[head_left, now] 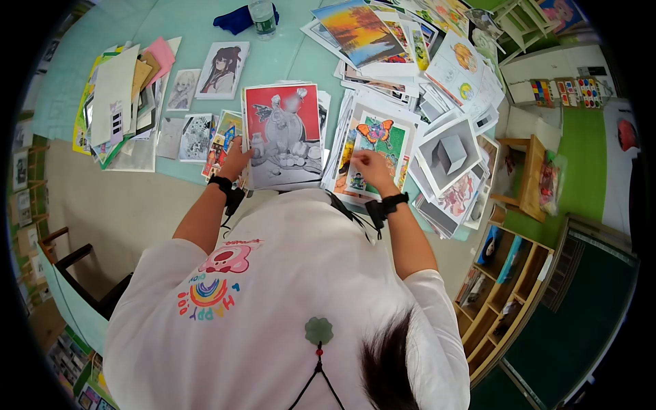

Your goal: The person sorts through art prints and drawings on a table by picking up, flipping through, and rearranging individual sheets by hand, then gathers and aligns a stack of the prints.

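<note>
My left hand [236, 161] is at the left edge of a grey still-life drawing [283, 140] with a red background, fingers closed on its margin. That drawing lies on a stack of paper directly before me. My right hand [374, 169] is over a butterfly picture [386, 135] with a green ground, on the neighbouring pile. Its fingers are curled together, and what they pinch, if anything, is hidden. Colourful small pictures [222, 140] lie beside my left hand. Both wrists wear black straps.
Further left lie a black-haired figure drawing [222, 72], smaller drawings [183, 90] and a stack of folders [113, 96]. A water bottle [263, 20] stands near a blue cloth [234, 20] at the back. Heaped artworks [447, 154] cover the right side. A wooden shelf [502, 283] stands at right.
</note>
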`<state>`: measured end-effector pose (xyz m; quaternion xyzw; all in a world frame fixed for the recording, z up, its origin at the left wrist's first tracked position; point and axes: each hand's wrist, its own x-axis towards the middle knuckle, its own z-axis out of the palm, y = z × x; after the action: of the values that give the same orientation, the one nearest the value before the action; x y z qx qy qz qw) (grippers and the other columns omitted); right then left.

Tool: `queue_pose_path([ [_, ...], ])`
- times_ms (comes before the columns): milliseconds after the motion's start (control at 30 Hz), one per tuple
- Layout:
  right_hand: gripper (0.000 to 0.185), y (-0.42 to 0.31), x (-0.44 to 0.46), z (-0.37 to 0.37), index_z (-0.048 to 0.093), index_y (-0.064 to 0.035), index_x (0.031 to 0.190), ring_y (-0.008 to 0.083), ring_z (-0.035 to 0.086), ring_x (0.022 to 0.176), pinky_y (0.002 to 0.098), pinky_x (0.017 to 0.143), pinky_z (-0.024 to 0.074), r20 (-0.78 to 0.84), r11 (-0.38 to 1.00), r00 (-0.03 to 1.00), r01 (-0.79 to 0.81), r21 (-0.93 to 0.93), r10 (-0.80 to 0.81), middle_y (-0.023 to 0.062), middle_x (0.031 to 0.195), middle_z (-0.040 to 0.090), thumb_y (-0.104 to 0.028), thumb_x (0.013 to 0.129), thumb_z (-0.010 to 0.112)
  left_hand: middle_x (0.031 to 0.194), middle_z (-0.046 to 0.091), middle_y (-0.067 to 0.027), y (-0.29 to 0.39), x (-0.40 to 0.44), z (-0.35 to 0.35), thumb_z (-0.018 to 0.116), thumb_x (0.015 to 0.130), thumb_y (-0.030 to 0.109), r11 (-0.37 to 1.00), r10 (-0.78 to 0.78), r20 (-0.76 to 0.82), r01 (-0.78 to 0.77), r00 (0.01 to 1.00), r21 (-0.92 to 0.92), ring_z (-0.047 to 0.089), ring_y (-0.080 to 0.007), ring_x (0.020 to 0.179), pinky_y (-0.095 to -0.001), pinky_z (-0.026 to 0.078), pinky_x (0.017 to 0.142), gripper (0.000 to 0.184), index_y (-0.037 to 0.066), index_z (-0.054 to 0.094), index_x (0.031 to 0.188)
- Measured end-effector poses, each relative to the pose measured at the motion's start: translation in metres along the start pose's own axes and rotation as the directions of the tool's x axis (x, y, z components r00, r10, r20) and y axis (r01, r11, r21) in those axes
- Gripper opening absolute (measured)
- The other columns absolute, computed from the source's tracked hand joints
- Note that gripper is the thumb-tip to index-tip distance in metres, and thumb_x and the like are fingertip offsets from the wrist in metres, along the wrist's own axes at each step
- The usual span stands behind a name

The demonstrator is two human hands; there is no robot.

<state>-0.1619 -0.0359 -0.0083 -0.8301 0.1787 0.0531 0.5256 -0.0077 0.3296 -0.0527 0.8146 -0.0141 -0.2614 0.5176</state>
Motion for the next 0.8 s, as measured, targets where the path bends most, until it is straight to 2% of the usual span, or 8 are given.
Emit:
queue_pose_path([
  [67,0.029,-0.01,0.014,0.027,0.06,0.0036,0.1,0.0167,0.062,0.077,0.0276,0.07,0.0497,0.126,0.994,0.992,-0.022,0.109,0.008,0.0105,0.085,0.064,-0.014,0.079,0.068,0.097,0.059,-0.0071,-0.01,0.002,0.001,0.058,0.082,0.0,0.986,0.166,0.003,-0.166,0.986,-0.024,0.056,-0.0148,0.09,-0.0281,0.044,0.08,0.033,0.001,0.047,0.113],
  [167,0.04,-0.013,0.029,0.058,0.057,0.0049,0.108,0.0164,0.062,0.083,0.0275,0.073,0.0496,0.218,0.995,0.974,-0.082,0.054,0.068,0.0108,0.09,0.064,-0.018,0.078,0.07,0.097,0.059,-0.0096,-0.01,0.0,0.001,0.059,0.08,0.001,0.971,0.195,-0.056,-0.2,0.979,-0.127,0.056,-0.0183,0.092,-0.0307,0.044,0.082,0.034,0.0,0.049,0.112],
  [300,0.047,-0.018,0.041,0.08,0.056,0.0048,0.107,0.0162,0.061,0.079,0.0275,0.07,0.0496,0.213,0.99,0.967,-0.133,-0.038,0.138,0.0103,0.088,0.064,-0.023,0.074,0.074,0.097,0.059,-0.009,0.004,-0.012,-0.005,0.059,0.079,0.003,0.913,-0.038,-0.12,-0.014,0.992,-0.408,0.055,-0.017,0.092,-0.0306,0.044,0.081,0.033,0.0,0.051,0.111],
  [400,0.042,-0.019,0.044,0.089,0.058,0.0052,0.1,0.0131,0.058,0.068,0.0261,0.062,0.0489,0.146,0.997,0.986,-0.073,-0.036,0.078,0.0072,0.077,0.063,-0.018,0.07,0.077,0.099,0.061,-0.0072,0.004,-0.015,-0.023,0.058,0.083,0.001,0.97,0.047,-0.232,0.011,0.972,0.244,0.059,-0.0145,0.086,-0.0268,0.047,0.076,0.04,-0.001,0.045,0.121],
  [433,0.036,-0.015,0.047,0.092,0.059,0.0055,0.093,0.0107,0.057,0.062,0.0243,0.056,0.0474,0.112,0.994,0.99,-0.092,0.066,0.084,0.0056,0.069,0.061,-0.013,0.069,0.078,0.096,0.062,-0.007,-0.027,-0.006,-0.023,0.06,0.083,0.006,0.993,0.108,-0.236,-0.116,0.966,-0.021,0.058,-0.0133,0.083,-0.0272,0.047,0.074,0.036,0.0,0.048,0.117],
  [500,0.03,-0.016,0.051,0.094,0.06,0.0051,0.088,0.0097,0.056,0.058,0.0233,0.051,0.0464,0.105,0.972,0.991,-0.106,0.212,0.085,0.0056,0.068,0.061,-0.009,0.069,0.077,0.096,0.062,-0.0061,-0.022,-0.008,-0.022,0.062,0.083,0.01,0.931,0.056,-0.176,-0.115,0.983,-0.347,0.057,-0.0124,0.081,-0.0271,0.046,0.072,0.034,0.001,0.051,0.114],
  [700,0.013,-0.041,0.055,0.081,0.058,0.0054,0.084,0.0139,0.06,0.053,0.0263,0.047,0.0482,0.165,0.984,0.971,-0.179,0.025,0.172,0.008,0.068,0.062,-0.002,0.077,0.066,0.099,0.061,-0.0059,-0.007,-0.007,-0.011,0.062,0.083,0.007,0.938,0.002,-0.159,-0.056,0.987,-0.341,0.057,-0.0124,0.083,-0.0271,0.046,0.073,0.034,0.0,0.05,0.114],
  [800,0.01,-0.041,0.064,0.061,0.058,0.0047,0.087,0.0165,0.06,0.051,0.0268,0.045,0.0485,0.048,0.949,0.981,-0.192,0.249,0.185,0.0084,0.067,0.062,-0.003,0.082,0.06,0.096,0.061,-0.007,-0.018,-0.001,-0.007,0.062,0.082,0.008,0.932,-0.001,-0.166,-0.059,0.986,-0.357,0.057,-0.0132,0.083,-0.0269,0.047,0.073,0.033,-0.001,0.051,0.113],
])
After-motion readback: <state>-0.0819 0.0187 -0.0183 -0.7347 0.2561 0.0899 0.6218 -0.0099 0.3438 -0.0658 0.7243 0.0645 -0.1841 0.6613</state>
